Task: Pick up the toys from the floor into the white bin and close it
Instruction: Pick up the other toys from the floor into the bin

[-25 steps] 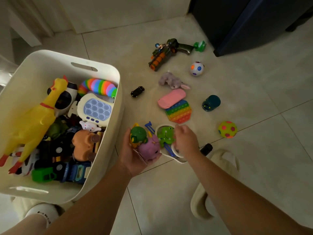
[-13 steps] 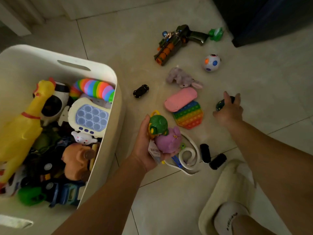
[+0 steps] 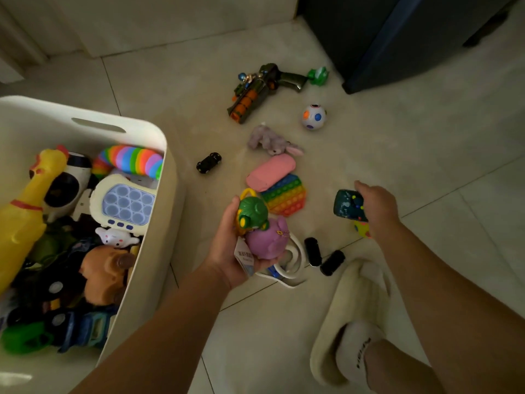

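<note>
The white bin (image 3: 167, 194) stands open at the left, full of toys. My left hand (image 3: 227, 251) is palm-up just right of it, shut on a green round toy (image 3: 252, 213) and a purple soft toy (image 3: 265, 240) with a tag. My right hand (image 3: 376, 207) is lifted over the floor, shut on a dark teal toy (image 3: 348, 206). On the floor lie a rainbow pop pad (image 3: 285, 194), a pink pad (image 3: 270, 172), a grey plush rabbit (image 3: 270, 140), a toy gun (image 3: 255, 91), a spotted white ball (image 3: 313, 116), a small black car (image 3: 208, 162) and a white looped toy (image 3: 292, 265).
Two small black cars (image 3: 324, 257) lie by my cream slipper (image 3: 352, 305) at the lower right. A yellow spotted ball (image 3: 362, 229) peeks from under my right wrist. A green frog toy (image 3: 318, 75) sits by a dark cabinet (image 3: 397, 38) at the top right.
My right hand left the white looped toy, reached right to the dark teal toy, took hold of it and lifted it. My left hand kept its two toys.
</note>
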Demonstrator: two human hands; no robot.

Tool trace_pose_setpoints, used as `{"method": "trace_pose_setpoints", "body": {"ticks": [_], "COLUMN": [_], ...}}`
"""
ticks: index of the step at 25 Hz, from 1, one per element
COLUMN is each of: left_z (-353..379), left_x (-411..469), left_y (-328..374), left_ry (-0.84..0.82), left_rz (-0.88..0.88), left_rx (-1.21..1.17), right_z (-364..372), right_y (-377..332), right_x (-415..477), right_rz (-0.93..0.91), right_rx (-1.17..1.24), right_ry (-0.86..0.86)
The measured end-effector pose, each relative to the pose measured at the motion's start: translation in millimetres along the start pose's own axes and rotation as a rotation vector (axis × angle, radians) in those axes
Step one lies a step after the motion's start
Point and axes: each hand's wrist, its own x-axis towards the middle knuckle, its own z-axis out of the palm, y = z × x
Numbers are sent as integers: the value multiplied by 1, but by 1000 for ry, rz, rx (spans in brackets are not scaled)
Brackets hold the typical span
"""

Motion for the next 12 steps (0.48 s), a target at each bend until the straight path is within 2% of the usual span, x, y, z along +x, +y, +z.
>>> {"method": "trace_pose_setpoints", "body": {"ticks": [3,7,10,12], "left_z": [11,24,29,30], "left_x": [-6,-10,-11,-9], "left_y": [-14,-27,-33,-35], "left_ry": [-11,-22,-21,-13], "left_rz": [-14,-40,-49,-47], "left_rx": [12,61,78,94], "right_z": [-31,-48,-38,-29], "right_y": [18,45,63,70], "right_x": [4,6,8,9], "right_rz": [40,212,217,193], "right_rx": [-103,-204,-194,-185], "right_ry": [96,-104,-228,-240]}}
